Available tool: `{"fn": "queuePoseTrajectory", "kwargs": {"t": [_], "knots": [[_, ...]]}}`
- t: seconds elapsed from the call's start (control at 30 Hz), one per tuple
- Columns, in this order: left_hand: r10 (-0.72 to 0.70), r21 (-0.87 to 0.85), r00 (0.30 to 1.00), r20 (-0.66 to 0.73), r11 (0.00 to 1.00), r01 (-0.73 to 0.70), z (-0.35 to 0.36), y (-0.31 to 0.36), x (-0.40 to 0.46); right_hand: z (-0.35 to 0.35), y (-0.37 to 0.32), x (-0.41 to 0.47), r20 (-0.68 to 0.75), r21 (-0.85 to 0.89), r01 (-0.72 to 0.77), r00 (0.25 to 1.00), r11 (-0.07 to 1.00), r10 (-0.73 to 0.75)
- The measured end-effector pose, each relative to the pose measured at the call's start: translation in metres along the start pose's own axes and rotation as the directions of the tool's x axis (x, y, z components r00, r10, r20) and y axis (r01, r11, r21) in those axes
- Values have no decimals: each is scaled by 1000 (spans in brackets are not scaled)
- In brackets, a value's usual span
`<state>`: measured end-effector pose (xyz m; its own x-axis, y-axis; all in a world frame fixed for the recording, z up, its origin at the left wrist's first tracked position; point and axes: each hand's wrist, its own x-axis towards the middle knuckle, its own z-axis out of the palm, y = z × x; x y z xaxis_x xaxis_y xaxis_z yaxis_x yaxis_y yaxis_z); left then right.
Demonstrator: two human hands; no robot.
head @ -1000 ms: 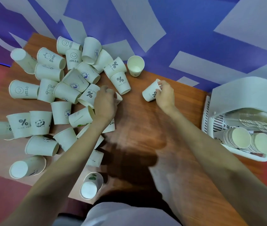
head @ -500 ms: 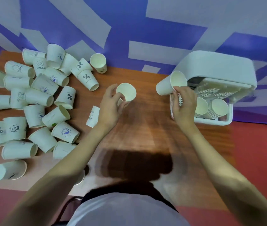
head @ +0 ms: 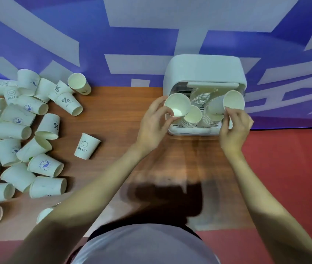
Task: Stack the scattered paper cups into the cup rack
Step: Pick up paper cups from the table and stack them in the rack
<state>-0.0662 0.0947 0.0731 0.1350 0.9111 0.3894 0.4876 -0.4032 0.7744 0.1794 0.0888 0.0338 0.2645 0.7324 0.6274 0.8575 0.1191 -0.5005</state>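
Note:
The white cup rack (head: 204, 68) stands at the table's far right, its open front facing me, with two stacks of nested cups (head: 193, 116) lying inside. My left hand (head: 154, 123) holds a paper cup (head: 177, 106) by its rim at the rack's front left, mouth toward me. A second paper cup (head: 232, 101) is gripped in my right hand (head: 236, 128) over the right stack (head: 209, 119). Several scattered paper cups (head: 45, 165) lie on their sides at the table's left. One cup marked "Bear" (head: 86, 145) sits apart from the pile.
The wooden table (head: 117, 115) backs onto a blue and white patterned wall (head: 132, 35). Red floor (head: 284, 159) shows to the right of the table. A cup (head: 79, 83) rests at the wall edge.
Both hands carried their cups rightward from the table's middle to the rack's open front. My view swung right, so the pile now sits at the left edge.

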Motion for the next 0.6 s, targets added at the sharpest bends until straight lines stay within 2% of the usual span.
{"fn": "queuePoseTrajectory", "kwargs": {"t": [0.13, 0.23, 0.4, 0.6], "knots": [[22, -9, 1000, -15, 1000, -22, 25, 13, 16, 6, 18, 1, 110, -29, 25, 994, 999, -22], [28, -8, 999, -39, 1000, -28, 42, 16, 23, 12, 27, 1, 255, -86, 42, 967, 995, -19], [-1, 15, 1000, 26, 1000, 1, 68, 12, 29, 22, 33, 4, 563, -223, 175, 827, 959, -21], [-43, 86, 992, 120, 996, 33, 91, 0, 30, 24, 33, 8, 620, -276, 175, 784, 945, 36]]}}
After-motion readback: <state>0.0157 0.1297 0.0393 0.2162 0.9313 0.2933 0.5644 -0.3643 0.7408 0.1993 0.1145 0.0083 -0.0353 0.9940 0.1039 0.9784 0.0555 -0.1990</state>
